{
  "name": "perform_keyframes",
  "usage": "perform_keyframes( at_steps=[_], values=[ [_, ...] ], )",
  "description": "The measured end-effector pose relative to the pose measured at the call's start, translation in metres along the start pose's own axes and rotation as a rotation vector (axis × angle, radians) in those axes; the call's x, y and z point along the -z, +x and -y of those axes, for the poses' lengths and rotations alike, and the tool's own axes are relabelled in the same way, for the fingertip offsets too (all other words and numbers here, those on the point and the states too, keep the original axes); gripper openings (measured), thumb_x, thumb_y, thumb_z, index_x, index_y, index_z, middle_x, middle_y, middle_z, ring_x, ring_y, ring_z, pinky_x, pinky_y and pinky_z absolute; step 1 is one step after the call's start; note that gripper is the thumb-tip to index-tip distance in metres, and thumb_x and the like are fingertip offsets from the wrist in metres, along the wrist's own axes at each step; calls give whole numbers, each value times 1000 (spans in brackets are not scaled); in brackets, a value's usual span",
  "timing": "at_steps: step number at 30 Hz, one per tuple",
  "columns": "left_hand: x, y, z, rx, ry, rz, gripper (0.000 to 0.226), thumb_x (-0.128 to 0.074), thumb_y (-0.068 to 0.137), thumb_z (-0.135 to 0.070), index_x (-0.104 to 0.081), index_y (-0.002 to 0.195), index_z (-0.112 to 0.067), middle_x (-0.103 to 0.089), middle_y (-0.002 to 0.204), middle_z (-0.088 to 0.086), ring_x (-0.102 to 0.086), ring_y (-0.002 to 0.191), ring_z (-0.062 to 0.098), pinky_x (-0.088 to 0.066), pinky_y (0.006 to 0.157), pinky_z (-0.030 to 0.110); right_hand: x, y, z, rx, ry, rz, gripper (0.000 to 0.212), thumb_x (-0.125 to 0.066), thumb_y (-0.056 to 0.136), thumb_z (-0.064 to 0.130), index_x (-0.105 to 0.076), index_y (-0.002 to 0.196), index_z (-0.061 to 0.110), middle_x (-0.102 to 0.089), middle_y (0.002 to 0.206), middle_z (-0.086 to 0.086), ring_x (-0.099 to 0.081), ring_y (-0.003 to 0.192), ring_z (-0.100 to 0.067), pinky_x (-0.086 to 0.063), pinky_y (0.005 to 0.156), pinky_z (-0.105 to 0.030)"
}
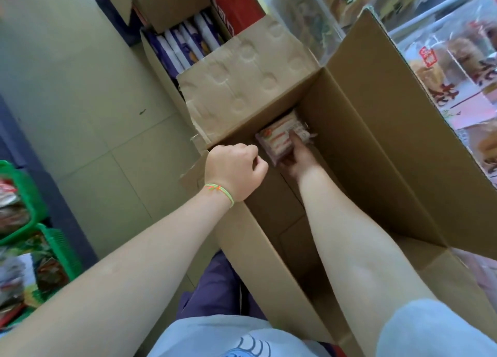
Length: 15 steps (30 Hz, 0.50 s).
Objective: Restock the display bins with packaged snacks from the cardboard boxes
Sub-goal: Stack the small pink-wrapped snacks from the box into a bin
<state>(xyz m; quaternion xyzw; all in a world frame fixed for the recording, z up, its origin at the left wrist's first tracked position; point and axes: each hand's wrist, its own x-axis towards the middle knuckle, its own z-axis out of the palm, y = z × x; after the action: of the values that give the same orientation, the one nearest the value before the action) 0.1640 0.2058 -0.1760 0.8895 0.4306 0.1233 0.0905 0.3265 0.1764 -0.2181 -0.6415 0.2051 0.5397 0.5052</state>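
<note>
A large open cardboard box (376, 131) stands in front of me, nearly empty. Deep inside it my right hand (297, 157) grips a clear-wrapped snack pack (279, 139) with pink and white layers, thumb on its top. My left hand (238, 171) curls over the box's left rim near the corner, a green and orange string on its wrist. Display bins (457, 61) holding bagged pastries line the right side.
A second open box (185, 44) with purple and white packs stands behind, another cardboard box (172, 4) stacked above it. Green baskets (32, 203) of snacks sit at the left. Beige floor tiles (80, 114) lie between them.
</note>
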Motion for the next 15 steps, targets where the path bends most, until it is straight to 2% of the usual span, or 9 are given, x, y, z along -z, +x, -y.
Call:
perform_keyframes(
  at_steps=[4,6,8,12,15],
  values=[
    [-1,0,0,-4,-1,-23,28,-47,76,-31,-45,51,-19,-49,46,-1,-40,40,24,-21,50,25,-14,9,4,-6,-11,-20,52,-65,94,37,-50,137,10,-60,135,-12,-58,123,-30,-48,98,-43],
    [-1,0,0,-3,-13,-28,28,-46,77,-31,-38,52,-21,-46,45,-1,-35,40,23,-22,50,25,-23,12,9,-15,-25,-12,42,-65,95,34,-54,128,10,-63,122,-8,-59,120,-30,-46,104,-42],
    [-1,0,0,-5,-22,-24,28,-47,78,-30,-34,54,-21,-45,45,-2,-30,41,22,-23,50,25,-27,14,11,1,-42,-40,33,-70,91,35,-57,113,13,-64,122,-7,-62,115,-31,-46,105,-45],
    [2,1,-2,-11,-26,8,27,-46,77,-31,-34,54,-22,-46,45,-1,-33,40,24,-23,51,24,-11,-2,0,37,-5,-43,46,-69,90,36,-56,128,14,-65,124,-10,-64,111,-30,-48,104,-46],
    [4,2,-2,-6,-17,70,27,-51,78,-31,-36,56,-23,-53,50,1,-47,42,28,-24,51,24,14,-31,-10,-21,104,-33,50,-71,88,35,-54,131,15,-69,118,-16,-70,100,-34,-56,90,-48]
  ],
)
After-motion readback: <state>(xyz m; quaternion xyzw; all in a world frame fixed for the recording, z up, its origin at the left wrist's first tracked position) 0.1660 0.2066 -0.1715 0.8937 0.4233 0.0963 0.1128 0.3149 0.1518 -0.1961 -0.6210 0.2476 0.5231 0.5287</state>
